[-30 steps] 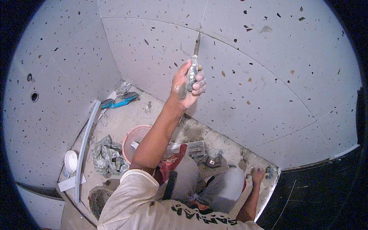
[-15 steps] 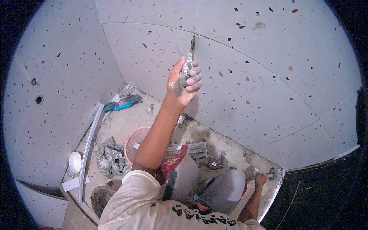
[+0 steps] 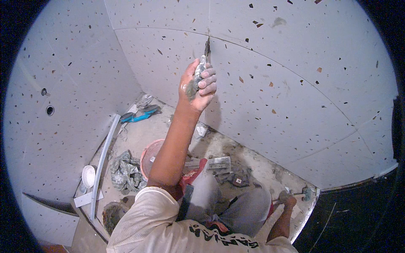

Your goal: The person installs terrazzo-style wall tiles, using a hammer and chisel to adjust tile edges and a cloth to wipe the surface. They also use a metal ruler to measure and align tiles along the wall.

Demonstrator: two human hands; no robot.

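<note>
- Currently your left grip (image 3: 200, 93) wraps round the handle of a slim-bladed tool (image 3: 202, 64).
- It points upward, long axis leaning slightly right, tip at the speckled wall (image 3: 253, 97).
- Your right grip's (image 3: 290, 201) closure you cannot tell.

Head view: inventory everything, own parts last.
Walls: 2, speckled grey, left and ahead
Wall openings: 2, dark, left wall
Floor: 1, dirty grey, below
Handled tool: 1, blue, floor corner
Long strip: 1, pale grey, left wall
Bucket: 1, pink, centre-left floor
Round tub: 1, white, left of strip
Crumpled sheet: 1, grey, left of bucket
Container: 1, dark, lower left
Surface: 1, black, right
Smaller items: several, mostly grey, floor
Bladed tool: 1, dark, upper centre
Shirt: 1, off-white, bottom
Trousers: 1, grey, lower centre
Left hand: 1, grey-smeared, holding bladed tool
Right hand: 1, low right, grip unclear
</note>
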